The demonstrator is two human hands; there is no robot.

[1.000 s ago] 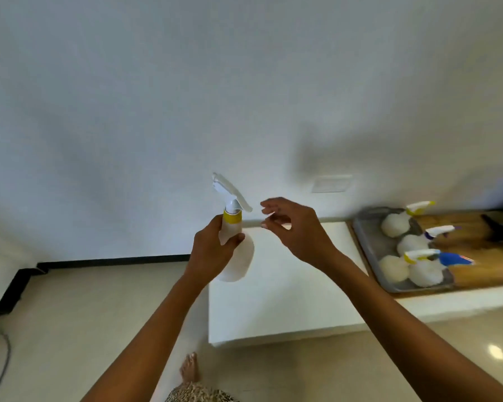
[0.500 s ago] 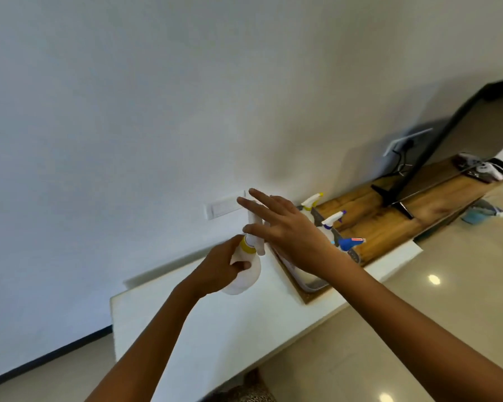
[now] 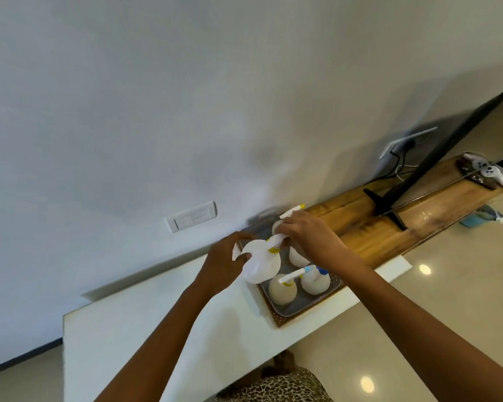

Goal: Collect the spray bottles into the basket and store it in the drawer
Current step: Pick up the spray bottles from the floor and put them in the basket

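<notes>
Above the counter (image 3: 157, 329), left hand (image 3: 224, 265) and right hand (image 3: 308, 236) grip one spray bottle (image 3: 262, 264).

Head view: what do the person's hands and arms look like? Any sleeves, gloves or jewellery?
Both the left hand and the right hand are bare: no gloves, and no rings, watch or bracelet visible. The left forearm and right forearm are bare to the frame's edge, no sleeve in view. A leopard-print garment shows at the bottom edge.
</notes>
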